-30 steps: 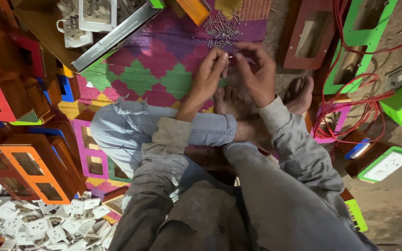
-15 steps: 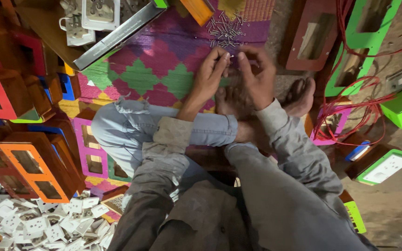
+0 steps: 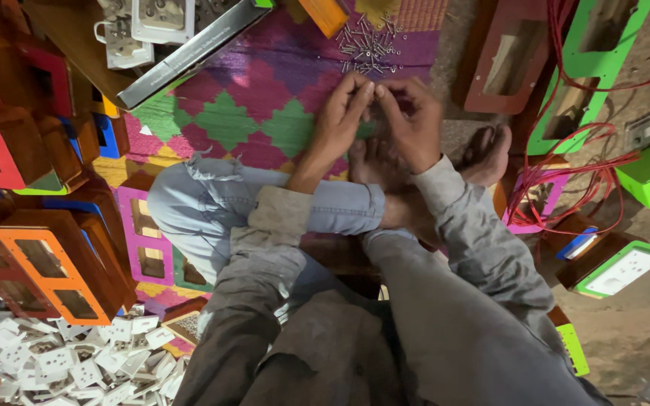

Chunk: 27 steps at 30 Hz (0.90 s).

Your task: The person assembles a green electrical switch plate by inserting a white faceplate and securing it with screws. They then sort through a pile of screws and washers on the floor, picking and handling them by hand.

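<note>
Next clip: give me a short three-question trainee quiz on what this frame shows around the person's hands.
1. True or false: the left hand and right hand meet fingertip to fingertip above the patterned mat.
2. What lies on the mat just beyond the hands? A) pile of small metal screws B) a hammer C) a coil of rope
3. Fill in: the heap of white socket plates lies at the lower ____ of the picture.

Key
1. True; whatever they pinch is too small to tell.
2. A
3. left, below the orange-faced wooden box.
</note>
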Tool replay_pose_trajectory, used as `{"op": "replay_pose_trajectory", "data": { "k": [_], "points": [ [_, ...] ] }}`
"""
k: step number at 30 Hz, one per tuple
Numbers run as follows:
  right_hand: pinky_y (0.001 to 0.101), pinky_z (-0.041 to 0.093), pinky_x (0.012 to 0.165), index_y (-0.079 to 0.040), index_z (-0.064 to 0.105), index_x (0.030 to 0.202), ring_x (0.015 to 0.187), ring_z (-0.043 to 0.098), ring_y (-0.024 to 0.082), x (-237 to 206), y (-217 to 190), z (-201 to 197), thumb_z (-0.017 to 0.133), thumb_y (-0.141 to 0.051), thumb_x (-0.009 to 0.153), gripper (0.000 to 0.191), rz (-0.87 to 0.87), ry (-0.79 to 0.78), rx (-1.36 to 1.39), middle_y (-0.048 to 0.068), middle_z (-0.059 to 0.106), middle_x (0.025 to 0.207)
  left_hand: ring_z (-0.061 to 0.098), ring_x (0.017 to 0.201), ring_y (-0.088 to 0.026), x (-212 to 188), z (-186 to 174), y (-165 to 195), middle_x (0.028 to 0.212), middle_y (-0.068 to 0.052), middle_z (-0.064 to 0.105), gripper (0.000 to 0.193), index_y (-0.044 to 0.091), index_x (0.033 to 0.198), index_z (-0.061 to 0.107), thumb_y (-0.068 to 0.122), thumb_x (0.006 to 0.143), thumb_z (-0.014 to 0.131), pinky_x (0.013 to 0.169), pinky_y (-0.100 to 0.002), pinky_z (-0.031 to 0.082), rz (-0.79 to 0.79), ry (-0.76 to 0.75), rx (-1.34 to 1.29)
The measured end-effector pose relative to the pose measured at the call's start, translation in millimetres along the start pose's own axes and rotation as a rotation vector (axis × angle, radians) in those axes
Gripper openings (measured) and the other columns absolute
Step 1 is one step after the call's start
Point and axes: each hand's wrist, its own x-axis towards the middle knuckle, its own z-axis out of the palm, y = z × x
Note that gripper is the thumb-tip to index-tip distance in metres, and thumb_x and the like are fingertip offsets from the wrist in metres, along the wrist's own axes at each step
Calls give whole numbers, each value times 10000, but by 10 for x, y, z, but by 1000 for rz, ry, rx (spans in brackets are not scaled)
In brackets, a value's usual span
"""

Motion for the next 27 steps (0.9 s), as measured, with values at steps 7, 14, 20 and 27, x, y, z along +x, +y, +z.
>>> {"op": "replay_pose_trajectory", "data": {
  "k": [7, 14, 20, 27],
  "points": [
    [294, 536, 1024, 1, 634, 1269, 1154, 646, 152, 44, 9, -6, 629, -28, 1061, 209, -161, 35, 222, 65, 670, 1223, 496, 729, -38, 21, -8, -59, 845, 45, 525, 136, 64, 1038, 569, 160, 1116, 513, 646, -216, 421, -55, 40, -20],
    [310, 541, 1006, 5, 647, 1213, 1161, 632, 170, -3, -131, 10, 685, -38, 1045, 177, -269, 59, 126, 76, 590, 1241, 490, 755, -44, 17, -17, -92, 871, 43, 523, 144, 62, 1058, 571, 170, 1135, 515, 671, -222, 422, -4, 23, -37],
    [288, 555, 909, 13, 696, 1185, 1031, 658, 161, 10, -140, 30, 678, -42, 1060, 138, -178, 48, 93, 58, 641, 1124, 506, 735, -47, 23, -2, -41, 854, 41, 539, 136, 60, 1054, 576, 173, 1110, 525, 652, -223, 428, -28, 52, 3],
    [324, 552, 807, 6, 729, 1069, 912, 700, 238, -1, -217, 43, 728, 6, 985, 84, -293, 65, -156, 113, 692, 989, 506, 668, -51, -13, -23, -108, 749, 50, 514, 282, 69, 975, 579, 269, 1131, 456, 603, -235, 430, -85, 63, 100]
  ]
}}
